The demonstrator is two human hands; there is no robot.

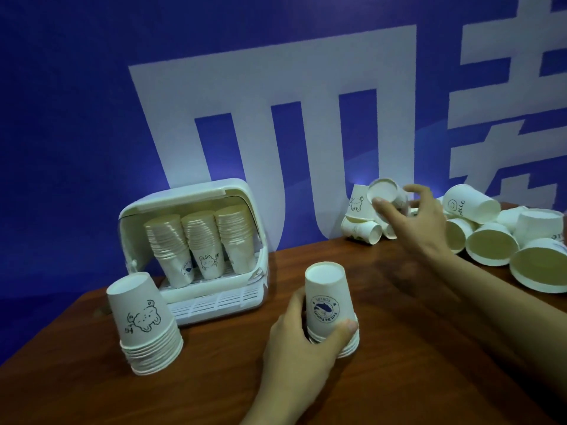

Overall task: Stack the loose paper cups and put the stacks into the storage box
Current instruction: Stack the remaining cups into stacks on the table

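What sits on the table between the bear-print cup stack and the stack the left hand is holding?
Nothing: in the head view only bare wooden table separates the bear-print stack from the stack gripped by the left hand.

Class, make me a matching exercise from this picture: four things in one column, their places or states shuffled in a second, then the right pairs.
Things
1. Left hand
2. Right hand
3. Storage box
4. Bear stack

States
A. lid open, three stacks inside
B. stands alone on the table, in front of the box
C. grips a short upside-down stack
D. reaches into the loose cups, at one cup

Pairs: 1-C, 2-D, 3-A, 4-B
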